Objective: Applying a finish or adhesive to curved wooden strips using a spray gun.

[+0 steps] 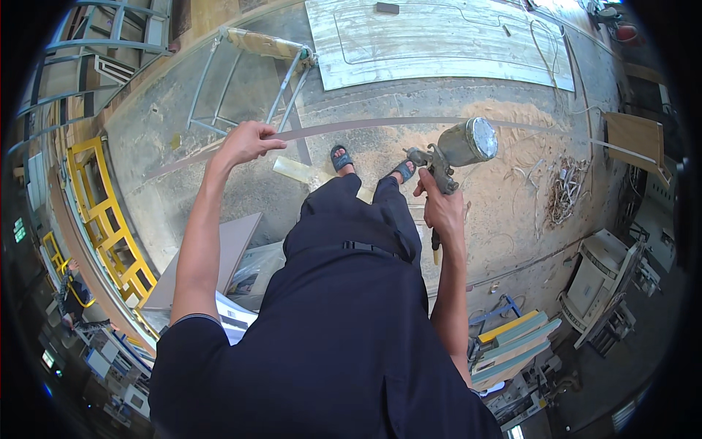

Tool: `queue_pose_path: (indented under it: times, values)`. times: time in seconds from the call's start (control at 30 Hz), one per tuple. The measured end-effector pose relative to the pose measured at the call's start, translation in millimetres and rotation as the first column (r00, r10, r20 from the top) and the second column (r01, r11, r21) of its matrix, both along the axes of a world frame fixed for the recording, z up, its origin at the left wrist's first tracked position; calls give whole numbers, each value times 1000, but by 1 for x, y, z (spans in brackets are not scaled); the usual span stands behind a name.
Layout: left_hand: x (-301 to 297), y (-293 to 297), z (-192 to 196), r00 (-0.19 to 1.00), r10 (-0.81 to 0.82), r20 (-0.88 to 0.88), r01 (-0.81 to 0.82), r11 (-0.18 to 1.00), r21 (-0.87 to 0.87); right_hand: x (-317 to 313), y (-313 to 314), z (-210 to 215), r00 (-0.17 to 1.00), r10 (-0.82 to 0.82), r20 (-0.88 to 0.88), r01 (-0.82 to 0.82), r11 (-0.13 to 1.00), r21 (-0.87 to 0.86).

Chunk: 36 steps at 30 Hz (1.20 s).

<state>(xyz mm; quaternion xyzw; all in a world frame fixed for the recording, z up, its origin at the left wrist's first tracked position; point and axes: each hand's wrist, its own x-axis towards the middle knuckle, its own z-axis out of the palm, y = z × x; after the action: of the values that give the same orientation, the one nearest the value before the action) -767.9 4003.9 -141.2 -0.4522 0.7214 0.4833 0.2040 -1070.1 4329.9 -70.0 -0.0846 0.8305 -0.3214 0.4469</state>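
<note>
My right hand is wrapped round the grip of a spray gun. A dull metal cup with a pale, stained lid is mounted on the gun. Ahead and to the left, the fingers of my left hand are pinched together on a long, thin grey-brown strip. That strip spans the view from left to right above the floor. Toward the right it turns paler and reaches a brown board stand. The gun's cup is close to the strip; whether they touch, I cannot tell.
A metal-legged trestle stands ahead left, beside a large whitish board. Sawdust and a heap of tangled strips lie on the right. Yellow frames stand left; stacked panels are behind right. A person is at far left.
</note>
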Motion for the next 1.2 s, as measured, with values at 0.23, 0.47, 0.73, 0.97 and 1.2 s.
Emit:
queue_pose_path:
  times: [0.23,0.47,0.73,0.97,1.2]
  values:
    - [7,11,11,1000,12,2,-12,991,-130,5,-7,-10,997,-30,75,32,999,-31]
    - [10,13,10,999,17,29,-14,993,-118,11,-13,-4,988,7,153,-3,1000,-25]
    - [8,16,14,998,62,21,-57,985,-165,12,2,-21,994,-5,-107,-4,996,-85]
    - [2,16,20,996,9,86,9,979,-202,7,1,-10,997,20,-77,-20,1000,-5]
    - [0,17,20,997,5,79,12,979,-205,23,-5,-3,998,46,30,-41,988,-151]
